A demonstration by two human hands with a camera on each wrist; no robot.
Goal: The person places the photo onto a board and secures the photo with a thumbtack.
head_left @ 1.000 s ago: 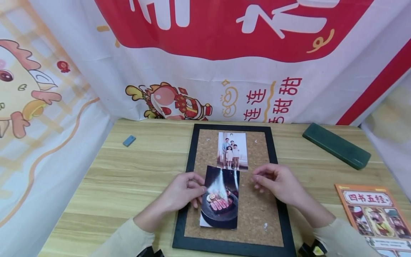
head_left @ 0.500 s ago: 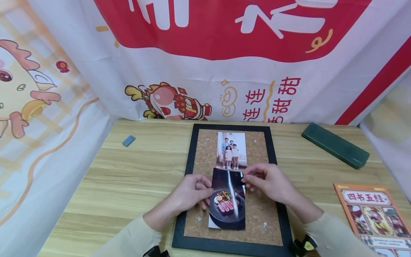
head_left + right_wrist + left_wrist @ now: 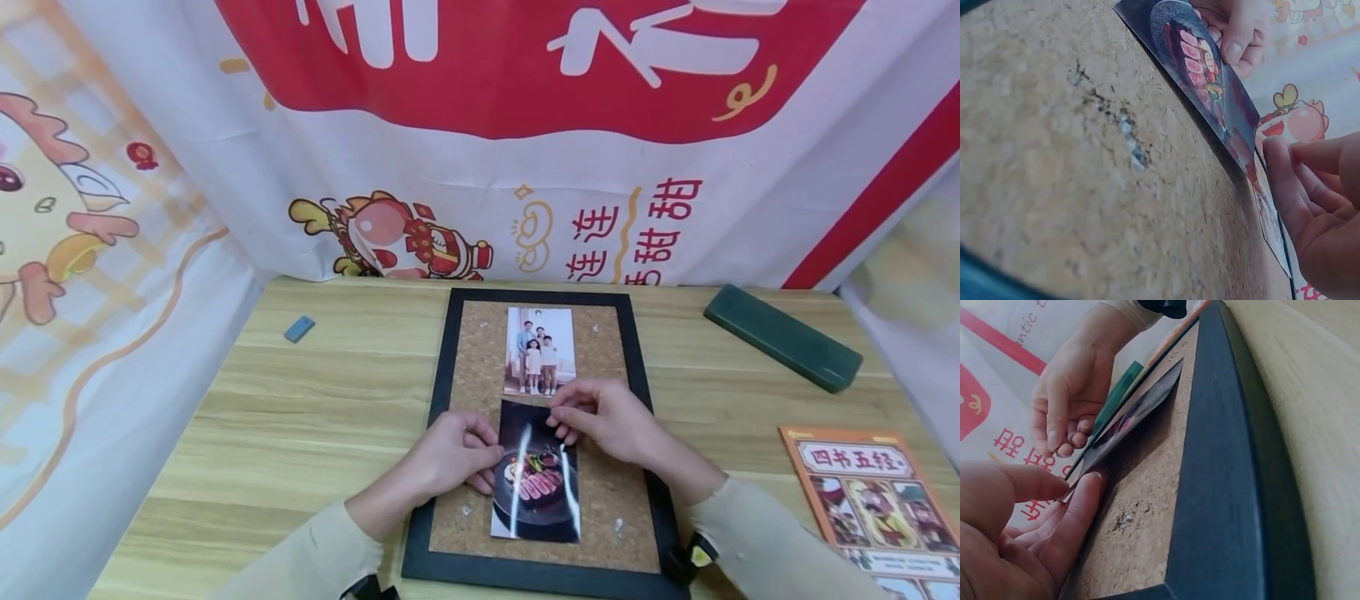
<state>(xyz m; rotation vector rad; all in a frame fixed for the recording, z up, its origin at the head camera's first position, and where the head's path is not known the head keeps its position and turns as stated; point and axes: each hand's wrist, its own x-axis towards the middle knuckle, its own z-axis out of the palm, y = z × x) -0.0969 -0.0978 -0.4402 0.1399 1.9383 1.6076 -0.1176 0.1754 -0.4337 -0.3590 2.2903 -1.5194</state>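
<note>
A glossy food photo (image 3: pixel 534 500), sliced meat on a dark plate, is held tilted just above a black-framed cork board (image 3: pixel 457 358). My left hand (image 3: pixel 459 454) pinches its left edge between thumb and fingers. Over the photo's upper right corner, my right hand (image 3: pixel 603 417) has its thumb and forefinger together; a tiny pin-like thing shows at the tips in the left wrist view, too small to name surely. Above it on the cork lies a family photo (image 3: pixel 538 350). Small clear bits, perhaps pins, dot the cork, one clear bit (image 3: pixel 618 526) at lower right.
A blue eraser-like block (image 3: pixel 300 328) lies on the wooden table (image 3: pixel 322 400) at the back left. The back right holds a long green case (image 3: pixel 783 337). An orange-covered book (image 3: pixel 862 487) is at the right, and a printed cloth (image 3: pixel 487 158) hangs behind.
The food photo has shifted right and slightly toward me, into line below the family photo. My left hand moved with it. My right hand came left, onto the photo's upper right area.
</note>
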